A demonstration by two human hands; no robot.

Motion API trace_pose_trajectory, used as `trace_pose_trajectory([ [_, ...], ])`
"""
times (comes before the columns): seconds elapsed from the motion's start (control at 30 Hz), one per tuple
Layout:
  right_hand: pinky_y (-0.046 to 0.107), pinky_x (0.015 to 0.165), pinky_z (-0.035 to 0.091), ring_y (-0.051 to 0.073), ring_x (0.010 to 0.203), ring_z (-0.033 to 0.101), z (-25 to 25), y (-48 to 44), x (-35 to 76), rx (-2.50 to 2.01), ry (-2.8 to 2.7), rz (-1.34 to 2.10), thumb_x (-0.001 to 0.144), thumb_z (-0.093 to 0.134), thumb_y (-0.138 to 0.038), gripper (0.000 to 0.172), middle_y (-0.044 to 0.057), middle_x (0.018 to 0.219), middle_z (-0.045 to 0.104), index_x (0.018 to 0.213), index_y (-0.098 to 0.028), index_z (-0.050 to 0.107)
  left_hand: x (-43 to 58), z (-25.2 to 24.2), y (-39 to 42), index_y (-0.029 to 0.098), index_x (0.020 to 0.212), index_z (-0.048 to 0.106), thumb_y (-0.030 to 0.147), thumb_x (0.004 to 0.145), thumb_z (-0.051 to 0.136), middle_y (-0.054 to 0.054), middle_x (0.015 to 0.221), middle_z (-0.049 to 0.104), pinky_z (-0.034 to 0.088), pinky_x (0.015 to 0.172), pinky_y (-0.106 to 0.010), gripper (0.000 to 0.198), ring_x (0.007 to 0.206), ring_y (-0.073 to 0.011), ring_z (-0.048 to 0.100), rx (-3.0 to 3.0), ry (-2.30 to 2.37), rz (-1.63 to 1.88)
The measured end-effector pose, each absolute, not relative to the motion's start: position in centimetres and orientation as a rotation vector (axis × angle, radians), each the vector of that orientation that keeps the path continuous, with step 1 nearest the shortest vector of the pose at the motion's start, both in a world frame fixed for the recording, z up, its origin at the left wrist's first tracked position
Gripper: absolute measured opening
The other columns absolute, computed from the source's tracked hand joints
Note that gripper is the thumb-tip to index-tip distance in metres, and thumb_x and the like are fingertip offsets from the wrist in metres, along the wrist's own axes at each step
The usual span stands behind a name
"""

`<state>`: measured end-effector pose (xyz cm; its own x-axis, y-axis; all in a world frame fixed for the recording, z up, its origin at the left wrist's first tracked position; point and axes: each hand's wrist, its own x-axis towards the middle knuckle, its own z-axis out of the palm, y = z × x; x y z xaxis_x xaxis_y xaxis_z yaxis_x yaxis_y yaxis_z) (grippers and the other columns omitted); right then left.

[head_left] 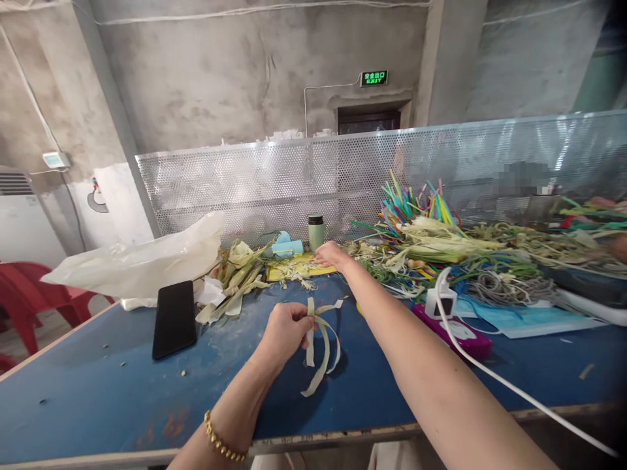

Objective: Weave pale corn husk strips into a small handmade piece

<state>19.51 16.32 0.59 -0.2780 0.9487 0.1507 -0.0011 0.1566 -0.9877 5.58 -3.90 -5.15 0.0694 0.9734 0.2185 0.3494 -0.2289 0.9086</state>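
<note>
My left hand (288, 329) pinches a small bunch of pale corn husk strips (321, 372) over the blue table. The strips fan out and curl down to the right of its fingertips. My right hand (330, 256) is stretched far forward over a yellow sheet or tray (277, 271) strewn with small husk scraps (306, 266). Its fingers are curled together and point down. Whatever may lie between them is hidden. Just behind this hand stands a green cup with a black lid (316, 233), with light blue rolls (288, 248) to its left.
Dry husks (240, 277), a black phone (175, 320) and a plastic bag (142, 258) lie on the left. On the right are colourful stems (416, 205), a purple power strip (460, 333), a white cable (509, 398) and a blue mask (529, 320). A perforated metal screen (245, 189) runs behind.
</note>
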Motion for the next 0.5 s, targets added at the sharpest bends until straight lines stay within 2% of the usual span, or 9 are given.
trace_pose_trajectory([
  [0.07, 0.021, 0.049, 0.051, 0.012, 0.050, 0.061, 0.9, 15.9, 19.0, -0.972, -1.571, 1.292, 0.077, 0.069, -0.013, 0.008, 0.004, 0.055, 0.063, 0.077, -0.012, 0.061, 5.6, -5.1, -4.0, 0.016, 0.060, 0.063, 0.021, 0.073, 0.054, 0.003, 0.043, 0.049, 0.033, 0.044, -0.022, 0.017, 0.037, -0.0100, 0.045, 1.678, 1.331, 1.160],
  [0.2, 0.022, 0.056, 0.056, 0.016, 0.068, 0.069, 0.5, 13.4, 15.2, -0.855, -1.845, 1.378, 0.075, 0.071, -0.016, 0.013, 0.011, 0.082, 0.073, 0.087, -0.011, 0.069, 5.6, -5.0, -4.1, 0.016, 0.061, 0.063, 0.020, 0.072, 0.054, 0.003, 0.043, 0.050, 0.034, 0.044, -0.022, 0.015, 0.037, -0.0103, 0.045, 1.677, 1.315, 1.160],
  [0.27, 0.020, 0.060, 0.055, 0.014, 0.073, 0.069, -0.4, 11.9, 12.8, -0.832, -2.327, 1.091, 0.083, 0.058, -0.014, 0.018, 0.008, 0.093, 0.074, 0.096, -0.015, 0.071, 5.5, -5.1, -4.1, 0.016, 0.061, 0.062, 0.019, 0.072, 0.054, 0.003, 0.042, 0.049, 0.033, 0.044, -0.022, 0.014, 0.037, -0.0104, 0.045, 1.671, 1.319, 1.153],
  [0.3, 0.020, 0.062, 0.054, 0.013, 0.073, 0.069, -1.1, 11.2, 11.8, -0.901, -2.518, 0.809, 0.083, 0.055, -0.011, 0.022, 0.004, 0.093, 0.074, 0.095, -0.017, 0.072, 5.5, -5.1, -4.1, 0.016, 0.061, 0.062, 0.019, 0.072, 0.054, 0.003, 0.041, 0.049, 0.033, 0.044, -0.022, 0.014, 0.038, -0.0105, 0.045, 1.674, 1.318, 1.149],
  [0.33, 0.023, 0.065, 0.055, 0.016, 0.076, 0.070, -1.7, 10.7, 11.1, -0.961, -2.549, 0.694, 0.080, 0.057, -0.009, 0.020, 0.005, 0.090, 0.074, 0.089, -0.016, 0.073, 5.4, -5.1, -4.1, 0.016, 0.061, 0.061, 0.019, 0.072, 0.054, 0.003, 0.041, 0.048, 0.032, 0.044, -0.022, 0.014, 0.038, -0.0105, 0.046, 1.677, 1.312, 1.146],
  [0.37, 0.026, 0.072, 0.055, 0.021, 0.084, 0.069, -2.3, 10.4, 10.7, -0.999, -2.541, 0.614, 0.078, 0.058, -0.008, 0.018, 0.008, 0.091, 0.074, 0.085, -0.014, 0.074, 5.4, -5.2, -4.1, 0.016, 0.061, 0.061, 0.020, 0.072, 0.054, 0.004, 0.042, 0.048, 0.032, 0.044, -0.022, 0.014, 0.038, -0.0104, 0.046, 1.682, 1.304, 1.144],
  [0.43, 0.035, 0.090, 0.050, 0.028, 0.109, 0.062, -3.1, 10.3, 10.9, -1.058, -2.467, 0.449, 0.078, 0.059, -0.008, 0.017, 0.015, 0.109, 0.070, 0.087, -0.012, 0.073, 5.5, -5.2, -4.1, 0.016, 0.061, 0.061, 0.020, 0.072, 0.054, 0.004, 0.043, 0.048, 0.032, 0.044, -0.022, 0.014, 0.037, -0.0098, 0.044, 1.683, 1.288, 1.147],
  [0.5, 0.040, 0.099, 0.043, 0.032, 0.122, 0.053, -3.3, 11.0, 12.1, -1.111, -2.396, 0.358, 0.075, 0.062, -0.008, 0.017, 0.019, 0.120, 0.064, 0.088, -0.011, 0.072, 5.6, -5.2, -4.2, 0.016, 0.059, 0.060, 0.020, 0.072, 0.055, 0.004, 0.044, 0.049, 0.033, 0.044, -0.022, 0.014, 0.036, -0.0092, 0.043, 1.680, 1.283, 1.142],
])
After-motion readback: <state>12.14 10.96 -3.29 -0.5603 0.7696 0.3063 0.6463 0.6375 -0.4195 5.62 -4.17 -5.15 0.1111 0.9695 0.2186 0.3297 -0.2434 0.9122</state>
